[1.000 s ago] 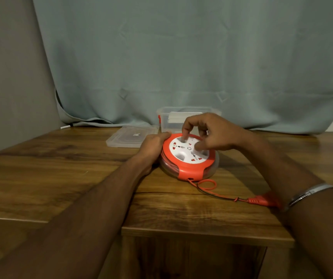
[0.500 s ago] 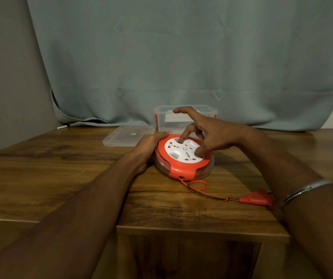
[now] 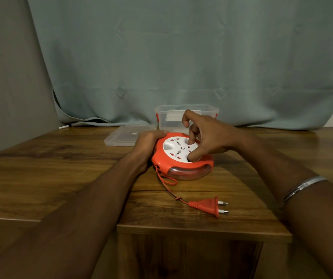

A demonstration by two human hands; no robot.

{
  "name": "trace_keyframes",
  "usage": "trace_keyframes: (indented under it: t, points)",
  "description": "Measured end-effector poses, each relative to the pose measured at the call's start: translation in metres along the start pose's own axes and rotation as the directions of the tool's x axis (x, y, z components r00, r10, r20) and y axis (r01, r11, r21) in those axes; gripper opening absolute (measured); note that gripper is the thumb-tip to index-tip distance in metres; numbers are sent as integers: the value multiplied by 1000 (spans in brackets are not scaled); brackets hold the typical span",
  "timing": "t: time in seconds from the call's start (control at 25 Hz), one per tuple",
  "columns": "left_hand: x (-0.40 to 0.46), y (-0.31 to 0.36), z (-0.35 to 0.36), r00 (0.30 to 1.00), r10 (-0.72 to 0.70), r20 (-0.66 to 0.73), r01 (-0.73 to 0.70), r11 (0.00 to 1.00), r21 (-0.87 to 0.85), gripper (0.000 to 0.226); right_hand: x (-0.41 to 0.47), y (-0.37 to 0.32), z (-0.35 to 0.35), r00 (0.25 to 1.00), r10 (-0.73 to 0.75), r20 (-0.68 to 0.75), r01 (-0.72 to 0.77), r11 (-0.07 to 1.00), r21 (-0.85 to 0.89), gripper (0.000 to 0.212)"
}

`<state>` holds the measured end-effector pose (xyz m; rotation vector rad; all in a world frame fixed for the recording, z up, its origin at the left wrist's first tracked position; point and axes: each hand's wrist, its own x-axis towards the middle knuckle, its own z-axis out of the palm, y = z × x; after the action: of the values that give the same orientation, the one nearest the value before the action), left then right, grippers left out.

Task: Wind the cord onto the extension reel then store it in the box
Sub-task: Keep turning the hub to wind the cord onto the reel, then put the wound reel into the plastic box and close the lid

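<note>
Head view, one wooden table [image 3: 61, 178], items as follows. Extension reel [image 3: 182, 158]: orange casing, white socket face, lying flat near the table's middle. Left hand [image 3: 148, 142]: curled closed around the reel's left rim, steadying it. Right hand [image 3: 205, 135]: over the socket face, a fingertip pressed into a recess of the white disc and the thumb set at its near edge, the forefinger raised clear; the hand is placed as if to turn the disc. Cord [image 3: 166, 181]: orange, thin; a short length leaves the casing's left front, makes one small loop on the table and runs to the plug [image 3: 206, 206], which lies flat near the table's front edge, well apart from the reel. Box [image 3: 162, 117]: clear plastic, orange clips, open, just behind the reel; something pale inside, not identifiable. Lid [image 3: 119, 138]: clear, lying flat to the left of the box. Status, as judged: winding nearly complete, only the short tail outstanding; remaining are drawing in that tail, placing the reel in the box, and perhaps fitting the lid.
</note>
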<state>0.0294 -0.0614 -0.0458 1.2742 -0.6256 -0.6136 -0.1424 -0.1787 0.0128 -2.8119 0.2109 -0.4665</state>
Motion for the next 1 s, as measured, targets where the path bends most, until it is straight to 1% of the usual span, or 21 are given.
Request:
trace_keyframes:
  t: [0.08,0.2,0.28,0.48,0.6,0.68,0.76,0.84,0.88,0.92,0.96,1.0]
  points:
    - [1,-1,1,1000,9,-4,-9,1000,0,37,0,-3,3,1000,19,-18,-20,999,-29,73]
    - [2,-3,3,998,58,-26,-58,998,6,34,5,-8,10,995,17,-95,-28,993,-117,55]
    - [1,-3,4,995,86,-40,-86,996,21,33,9,-9,14,992,15,-127,-34,988,-150,50]
    - [-1,-2,6,990,134,-48,-130,989,77,30,14,-12,19,991,98,-95,-106,991,-84,45]
    - [-1,-1,6,985,160,-67,-153,984,95,26,17,-11,23,990,45,-135,-64,988,-140,48]
    - [-1,-1,5,980,165,-114,-153,982,107,24,15,-11,19,988,3,-156,-38,974,-222,48]
    - [3,-3,3,972,162,-169,-138,980,146,26,10,-12,10,974,-37,-225,-31,956,-292,48]
    - [9,-6,-1,966,162,-201,-116,968,224,25,6,-17,1,947,-115,-300,47,973,-226,47]
    - [10,-6,-3,963,164,-215,-109,962,250,23,5,-21,-1,944,-158,-290,112,979,-168,43]
    - [10,-6,-3,960,170,-225,-110,960,258,20,5,-26,-1,953,-185,-242,159,979,-125,40]
    - [10,-6,-3,957,176,-230,-113,959,261,18,5,-32,2,968,-187,-168,169,979,-117,39]
    - [8,-4,-2,956,177,-233,-114,959,260,17,6,-38,8,983,-162,-91,147,977,-156,41]
